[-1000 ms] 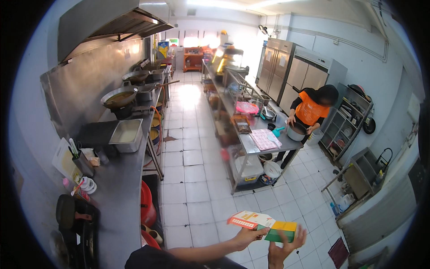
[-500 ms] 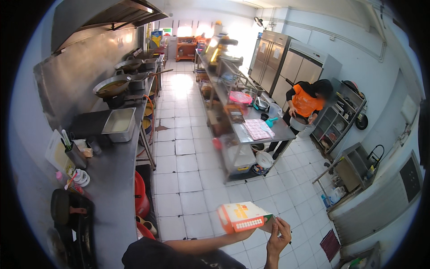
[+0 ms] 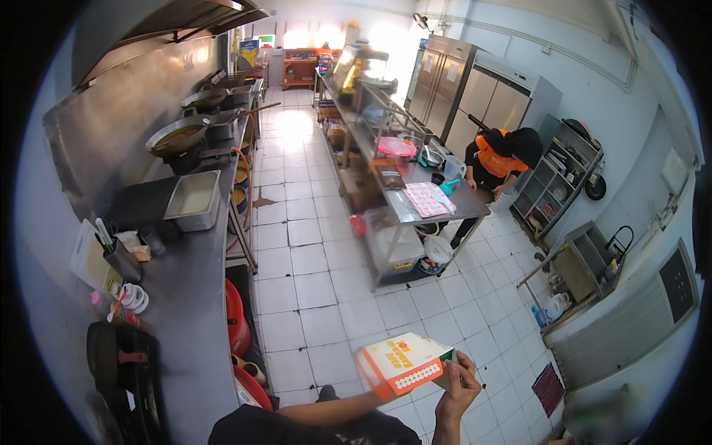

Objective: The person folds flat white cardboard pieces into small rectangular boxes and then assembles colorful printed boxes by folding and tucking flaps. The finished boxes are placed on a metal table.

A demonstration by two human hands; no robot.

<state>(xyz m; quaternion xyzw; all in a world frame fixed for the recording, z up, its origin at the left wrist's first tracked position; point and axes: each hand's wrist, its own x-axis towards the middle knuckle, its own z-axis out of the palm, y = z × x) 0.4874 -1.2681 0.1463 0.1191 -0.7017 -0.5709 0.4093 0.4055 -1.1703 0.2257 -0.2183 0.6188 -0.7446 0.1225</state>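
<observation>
Low in the view I hold up a white and orange cardboard food box [image 3: 400, 363], tilted, with its end flap toward the right. From the left, my left forearm runs under the box, and my left hand [image 3: 384, 396] grips it from below and behind. The box covers most of that hand's fingers. My right hand [image 3: 458, 387] is at the box's right end, thumb and fingers pinched on the flap, where a dark green patch shows. What is inside the box cannot be seen.
A steel counter [image 3: 196, 319] runs along my left, bearing a rectangular steel pan [image 3: 194, 200] and woks [image 3: 178, 137]. Ahead stands a steel table [image 3: 463, 208]. A co-worker in an orange shirt [image 3: 497, 165] bends at its far right side. A sink [image 3: 593, 259] is at the right.
The box has shifted slightly and turned its top more toward me, with both hands still on it. The co-worker has bent lower over the pot beside the table. My view has shifted slightly.
</observation>
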